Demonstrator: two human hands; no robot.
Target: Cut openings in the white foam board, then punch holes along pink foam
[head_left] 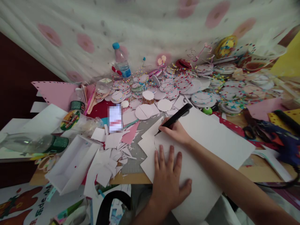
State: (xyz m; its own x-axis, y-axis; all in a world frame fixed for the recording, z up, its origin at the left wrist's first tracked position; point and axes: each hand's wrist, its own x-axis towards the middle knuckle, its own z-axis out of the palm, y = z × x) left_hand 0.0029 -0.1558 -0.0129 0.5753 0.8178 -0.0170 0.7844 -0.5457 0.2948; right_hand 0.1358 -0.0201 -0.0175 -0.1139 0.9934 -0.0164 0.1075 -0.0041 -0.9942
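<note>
A thick black pen slants up from the paper, its fine tip low and its blunt end high. My right hand is closed around it, with the tip at or just above the sheet's upper left part. My left hand lies flat with fingers spread, pressing on the white sheet just below the pen. Faint dark marks show on the paper around my left fingertips. Beneath lies another large white sheet, reaching to the right.
Round white card discs with dotted trims crowd the back. A lit phone, paper scraps and a white open box lie left. A water bottle stands behind. Scissors and a blue glue gun lie right.
</note>
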